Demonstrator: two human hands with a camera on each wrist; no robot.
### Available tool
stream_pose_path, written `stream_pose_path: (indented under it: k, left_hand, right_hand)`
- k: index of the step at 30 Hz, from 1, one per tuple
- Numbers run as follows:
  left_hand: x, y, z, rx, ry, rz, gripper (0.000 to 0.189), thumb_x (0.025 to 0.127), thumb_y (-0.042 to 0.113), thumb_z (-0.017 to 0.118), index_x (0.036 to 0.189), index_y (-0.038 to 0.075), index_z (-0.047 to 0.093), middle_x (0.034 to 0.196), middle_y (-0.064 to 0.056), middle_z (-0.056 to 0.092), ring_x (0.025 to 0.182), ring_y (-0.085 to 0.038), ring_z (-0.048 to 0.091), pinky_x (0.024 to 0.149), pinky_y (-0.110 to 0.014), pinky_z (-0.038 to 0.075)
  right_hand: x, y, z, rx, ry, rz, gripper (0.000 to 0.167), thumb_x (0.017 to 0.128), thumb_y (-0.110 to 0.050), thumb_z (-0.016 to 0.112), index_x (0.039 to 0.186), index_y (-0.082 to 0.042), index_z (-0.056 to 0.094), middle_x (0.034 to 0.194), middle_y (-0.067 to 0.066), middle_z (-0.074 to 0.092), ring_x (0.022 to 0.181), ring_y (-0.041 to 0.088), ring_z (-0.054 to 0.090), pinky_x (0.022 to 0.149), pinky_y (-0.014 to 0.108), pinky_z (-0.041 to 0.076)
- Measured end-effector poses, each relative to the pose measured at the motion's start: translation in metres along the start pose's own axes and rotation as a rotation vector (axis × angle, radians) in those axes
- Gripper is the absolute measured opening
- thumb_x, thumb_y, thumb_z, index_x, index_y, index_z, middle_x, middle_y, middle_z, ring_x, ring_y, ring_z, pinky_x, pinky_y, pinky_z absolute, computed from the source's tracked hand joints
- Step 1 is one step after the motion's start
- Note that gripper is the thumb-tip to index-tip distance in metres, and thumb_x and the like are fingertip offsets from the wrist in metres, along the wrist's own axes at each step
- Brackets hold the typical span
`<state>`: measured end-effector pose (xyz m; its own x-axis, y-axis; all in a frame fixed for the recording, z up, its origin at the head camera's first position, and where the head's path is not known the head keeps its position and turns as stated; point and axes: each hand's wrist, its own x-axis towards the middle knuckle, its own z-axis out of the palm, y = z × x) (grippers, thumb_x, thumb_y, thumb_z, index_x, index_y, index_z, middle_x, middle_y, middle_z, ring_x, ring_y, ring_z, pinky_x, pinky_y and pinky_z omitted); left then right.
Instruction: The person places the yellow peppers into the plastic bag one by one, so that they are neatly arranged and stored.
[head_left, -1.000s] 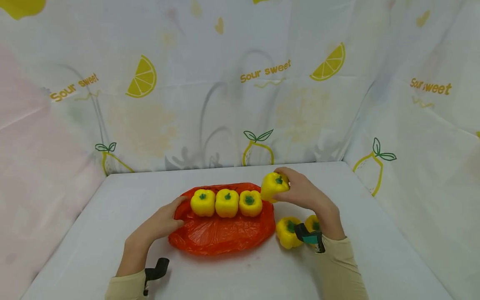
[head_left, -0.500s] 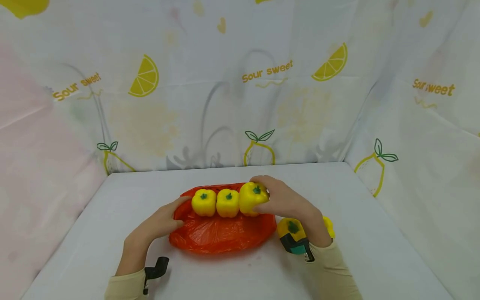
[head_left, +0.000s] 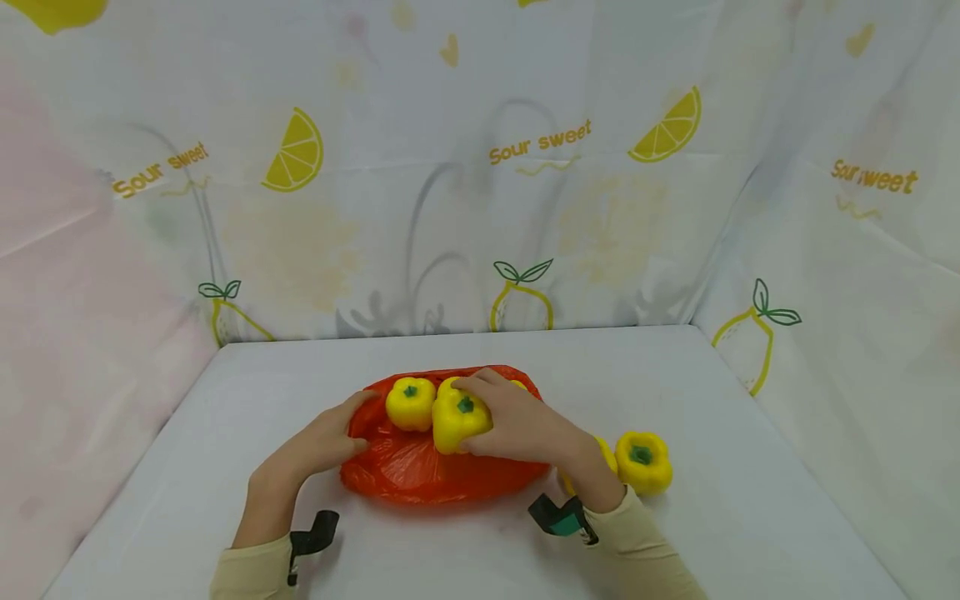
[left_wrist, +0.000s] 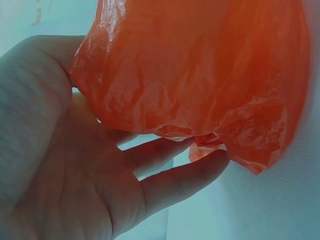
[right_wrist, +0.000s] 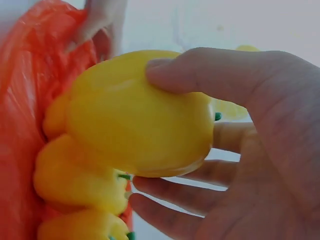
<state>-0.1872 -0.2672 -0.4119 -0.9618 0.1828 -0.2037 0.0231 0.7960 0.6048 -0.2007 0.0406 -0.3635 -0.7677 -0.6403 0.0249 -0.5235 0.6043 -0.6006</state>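
In the head view, a red plastic bag (head_left: 420,483) lies spread on the table. My left hand (head_left: 322,442) holds its left end, thumb near and fingers far; in the left wrist view the bag (left_wrist: 190,80) partly covers the fingers of that hand (left_wrist: 90,150). My right hand (head_left: 517,421) grips a yellow bell pepper (head_left: 457,421), green stem up, above the middle of the bag. Its thumb presses the held pepper (right_wrist: 135,110) in the right wrist view. A yellow pepper (head_left: 410,404) sits on the bag at the left; two others beside it are partly hidden.
Right of the bag, a loose yellow pepper (head_left: 642,462) stands on the white table (head_left: 750,500), with another (head_left: 604,452) mostly behind the right forearm. A lemon-printed cloth (head_left: 420,208) hangs along the back and sides. Each wrist carries a small black camera mount (head_left: 313,533).
My right hand has carried the held pepper leftward, from beyond the bag's right end to over its middle. The left hand stays on the bag. The rightmost loose pepper has come into fuller view.
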Motion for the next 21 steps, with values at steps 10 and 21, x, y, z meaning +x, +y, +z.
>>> stream_pose_path:
  k: [10,21]
  left_hand:
    - [0.001,-0.001,0.002,-0.015,-0.009,-0.011,0.074,0.086,0.011,0.064,0.153,0.014,0.033,0.151,-0.018,0.045,0.134,-0.04,0.045,0.1,-0.058,0.051]
    - [-0.001,0.003,0.001,-0.011,-0.006,-0.008,0.076,0.085,0.01,0.063,0.154,0.014,0.032,0.152,-0.018,0.044,0.133,-0.039,0.046,0.104,-0.06,0.047]
  right_hand:
    - [0.012,-0.02,0.043,-0.012,0.037,0.039,0.078,0.083,-0.044,0.073,0.148,-0.023,0.036,0.141,-0.007,0.05,0.116,0.01,0.054,0.1,0.036,0.052]
    - [0.02,-0.029,0.079,-0.156,0.08,0.014,0.07,0.085,-0.047,0.073,0.14,-0.018,0.041,0.133,-0.003,0.057,0.118,0.013,0.058,0.101,0.033,0.054]
